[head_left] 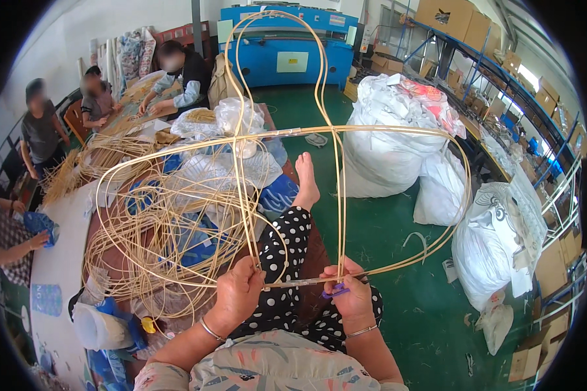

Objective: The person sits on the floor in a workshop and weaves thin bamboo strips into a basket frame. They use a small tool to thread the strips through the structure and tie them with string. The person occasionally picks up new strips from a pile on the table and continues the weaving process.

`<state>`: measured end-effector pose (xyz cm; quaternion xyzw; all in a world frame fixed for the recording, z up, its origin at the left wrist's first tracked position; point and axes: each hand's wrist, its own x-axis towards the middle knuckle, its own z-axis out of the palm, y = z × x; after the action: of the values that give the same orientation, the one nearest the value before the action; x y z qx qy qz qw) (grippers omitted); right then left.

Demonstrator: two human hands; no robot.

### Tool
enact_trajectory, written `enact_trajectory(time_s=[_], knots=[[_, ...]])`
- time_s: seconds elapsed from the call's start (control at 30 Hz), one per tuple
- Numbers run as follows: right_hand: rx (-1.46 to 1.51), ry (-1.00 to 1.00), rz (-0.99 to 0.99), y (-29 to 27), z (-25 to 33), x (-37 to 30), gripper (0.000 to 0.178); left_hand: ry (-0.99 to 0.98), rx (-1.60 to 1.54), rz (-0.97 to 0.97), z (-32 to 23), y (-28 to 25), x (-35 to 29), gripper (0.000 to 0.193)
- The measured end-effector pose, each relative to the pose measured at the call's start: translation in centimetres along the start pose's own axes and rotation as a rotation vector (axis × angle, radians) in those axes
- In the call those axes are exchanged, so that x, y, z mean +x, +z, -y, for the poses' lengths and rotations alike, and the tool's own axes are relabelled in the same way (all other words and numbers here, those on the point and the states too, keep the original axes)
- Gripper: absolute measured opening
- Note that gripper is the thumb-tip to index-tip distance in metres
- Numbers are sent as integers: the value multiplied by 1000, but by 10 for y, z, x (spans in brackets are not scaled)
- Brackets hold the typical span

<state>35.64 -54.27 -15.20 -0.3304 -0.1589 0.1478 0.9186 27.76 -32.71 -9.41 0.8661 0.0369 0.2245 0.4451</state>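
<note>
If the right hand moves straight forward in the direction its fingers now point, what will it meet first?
The right hand points leftward, toward the left hand, along the cane strands both grip. Going straight on, it would probably meet the left hand first. Depth is uncertain; the polka-dot trouser leg lies just beyond.

A craft workshop in a factory hall: a green floor [398, 234], tall blue shelving [482, 65] stacked with cardboard boxes [456, 16] at far right, a large blue machine [293, 52] at the back, stuffed white sacks [385, 150], and people working cane strands [156, 221] along the left table [62, 260].
</note>
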Motion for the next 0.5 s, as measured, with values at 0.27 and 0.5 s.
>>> enact_trajectory(time_s=[0.27, 0.5], knots=[[-55, 36, -10, 4, 10, -4, 45, -123, -49, 63, 0, -1, 9, 26], [63, 48, 51, 8, 19, -5, 49, -137, -257, 118, -3, 4, 12, 31]])
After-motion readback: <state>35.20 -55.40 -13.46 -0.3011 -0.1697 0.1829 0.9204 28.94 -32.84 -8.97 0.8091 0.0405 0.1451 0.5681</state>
